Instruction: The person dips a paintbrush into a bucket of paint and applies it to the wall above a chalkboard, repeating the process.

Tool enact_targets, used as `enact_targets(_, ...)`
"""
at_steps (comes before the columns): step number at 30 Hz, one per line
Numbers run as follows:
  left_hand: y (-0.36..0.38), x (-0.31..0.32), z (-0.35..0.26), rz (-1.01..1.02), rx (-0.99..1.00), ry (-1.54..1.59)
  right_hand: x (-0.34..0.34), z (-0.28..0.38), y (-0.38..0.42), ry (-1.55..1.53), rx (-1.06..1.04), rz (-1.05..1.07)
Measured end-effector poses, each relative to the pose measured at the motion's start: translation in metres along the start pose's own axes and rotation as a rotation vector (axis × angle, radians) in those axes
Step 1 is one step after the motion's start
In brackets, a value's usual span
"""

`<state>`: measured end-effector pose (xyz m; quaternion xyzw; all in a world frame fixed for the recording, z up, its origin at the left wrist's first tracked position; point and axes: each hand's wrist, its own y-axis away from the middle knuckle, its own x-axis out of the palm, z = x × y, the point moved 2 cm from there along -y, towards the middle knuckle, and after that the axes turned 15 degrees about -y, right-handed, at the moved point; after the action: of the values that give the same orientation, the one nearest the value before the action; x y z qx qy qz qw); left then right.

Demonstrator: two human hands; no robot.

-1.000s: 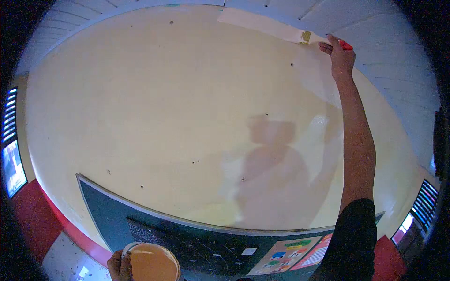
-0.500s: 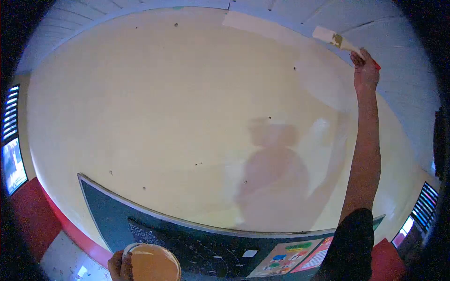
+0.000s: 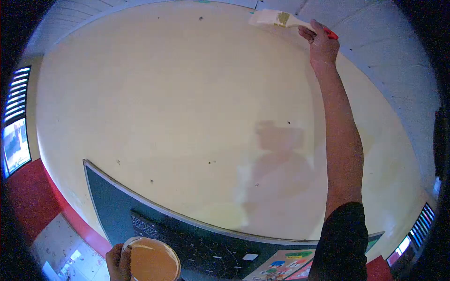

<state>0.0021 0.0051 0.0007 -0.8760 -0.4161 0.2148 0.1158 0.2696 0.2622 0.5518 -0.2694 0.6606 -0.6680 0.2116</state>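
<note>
My right hand [image 3: 323, 44] is raised high and closed round the handle of a wide paintbrush [image 3: 282, 19] with a red handle end. The brush points left, its bristles at the top edge of the cream wall [image 3: 164, 93], beside the ceiling. Low in the view, my left hand [image 3: 118, 262] grips the rim of a round tub [image 3: 154, 260] of light orange-tan paint. The tub is upright, in front of the green board.
A green board [image 3: 105, 201] runs along the lower wall, with colourful posters [image 3: 281, 264] at its right. Above is the pale ceiling [image 3: 384, 51]. Louvred windows stand at the left [image 3: 18, 98] and right [image 3: 422, 220]. Red paint covers the lower side walls.
My right hand and the brush have moved left along the wall's top edge. The camera view has shifted slightly. My left hand still holds the paint tub.
</note>
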Motion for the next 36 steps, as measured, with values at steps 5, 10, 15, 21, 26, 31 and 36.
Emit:
enact_targets(5, 0.000, 0.001, 0.005, -0.024, -0.047, 0.089, 0.010, -0.018, -0.006, 0.024, 0.031, 0.054)
enact_targets(10, -0.005, 0.000, 0.001, 0.009, -0.054, -0.022, 0.018, -0.021, -0.004, 0.109, 0.027, 0.009)
enact_targets(15, -0.007, 0.002, 0.001, -0.032, 0.047, -0.062, 0.015, -0.024, -0.009, 0.141, 0.020, 0.049)
enact_targets(21, -0.005, -0.003, -0.008, 0.049, -0.085, -0.048, 0.014, -0.027, -0.011, 0.140, -0.023, 0.044)
enact_targets(26, -0.006, 0.004, 0.004, -0.089, 0.069, -0.113, 0.018, -0.022, -0.006, 0.162, -0.010, 0.059)
enact_targets(31, -0.004, -0.001, -0.006, 0.014, -0.088, -0.030, 0.020, -0.016, -0.002, 0.180, -0.031, 0.035)
enact_targets(36, -0.004, 0.000, -0.002, 0.029, -0.085, -0.004, 0.013, -0.014, -0.005, 0.218, -0.048, 0.013)
